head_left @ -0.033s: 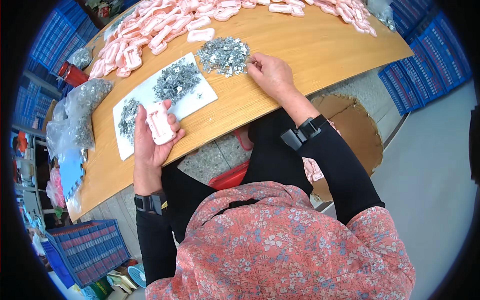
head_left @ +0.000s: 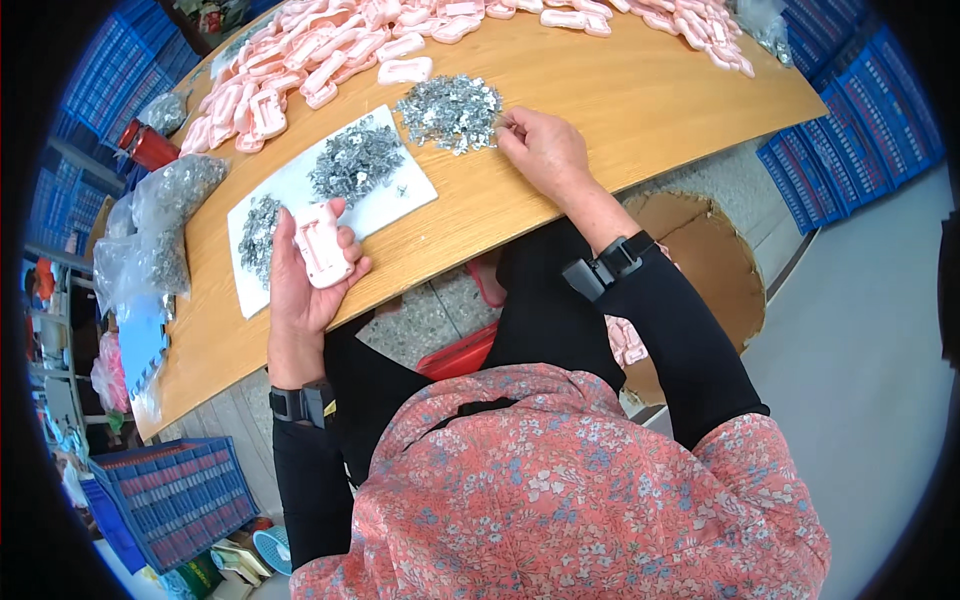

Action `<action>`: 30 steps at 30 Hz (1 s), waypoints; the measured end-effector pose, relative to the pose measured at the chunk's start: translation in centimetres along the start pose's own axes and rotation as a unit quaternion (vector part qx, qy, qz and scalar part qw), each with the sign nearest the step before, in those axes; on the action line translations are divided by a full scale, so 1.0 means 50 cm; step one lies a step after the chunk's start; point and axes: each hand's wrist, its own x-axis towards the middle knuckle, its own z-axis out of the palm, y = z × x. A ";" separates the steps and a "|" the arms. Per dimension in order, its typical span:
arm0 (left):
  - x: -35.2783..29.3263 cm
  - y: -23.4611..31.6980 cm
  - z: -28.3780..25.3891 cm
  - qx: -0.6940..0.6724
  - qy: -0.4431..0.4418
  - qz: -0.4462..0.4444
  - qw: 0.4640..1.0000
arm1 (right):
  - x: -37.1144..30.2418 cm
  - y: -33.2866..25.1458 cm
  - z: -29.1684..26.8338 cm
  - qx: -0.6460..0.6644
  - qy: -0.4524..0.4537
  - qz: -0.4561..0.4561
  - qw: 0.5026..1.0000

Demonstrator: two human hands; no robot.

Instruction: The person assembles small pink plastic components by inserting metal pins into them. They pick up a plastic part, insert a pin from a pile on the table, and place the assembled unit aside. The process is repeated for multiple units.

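My left hand (head_left: 312,275) is wrapped round a pale pink plastic casing (head_left: 323,247), its hollow side facing up, over the near edge of the white board. A long recess runs along the casing's middle. At the right edge of a heap of small silvery metal pieces (head_left: 448,112), my right hand (head_left: 545,148) is closed in a pinch, thumb against forefinger. Whatever sits between those fingertips is too small to make out. The white board (head_left: 410,190) carries two more heaps of small metal parts, one larger (head_left: 355,162) and one smaller (head_left: 260,235), partly behind my left hand.
Many pink casings (head_left: 325,70) are piled along the table's far side. Clear bags of metal parts (head_left: 175,215) and a red container (head_left: 150,146) stand at the left. Blue crates (head_left: 175,500) stand lower left, more (head_left: 850,130) at right. A round cardboard container (head_left: 705,270) stands beside my right arm.
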 end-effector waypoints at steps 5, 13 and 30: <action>-0.002 0.002 0.001 -0.003 -0.009 -0.003 1.000 | 0.003 -0.008 -0.008 -0.013 -0.014 0.012 1.000; -0.005 0.002 0.002 -0.001 -0.017 -0.010 1.000 | -0.007 -0.005 -0.004 0.004 0.007 0.017 1.000; 0.001 0.006 -0.009 -0.020 -0.041 -0.024 0.999 | 0.000 -0.001 0.001 0.010 0.011 0.023 1.000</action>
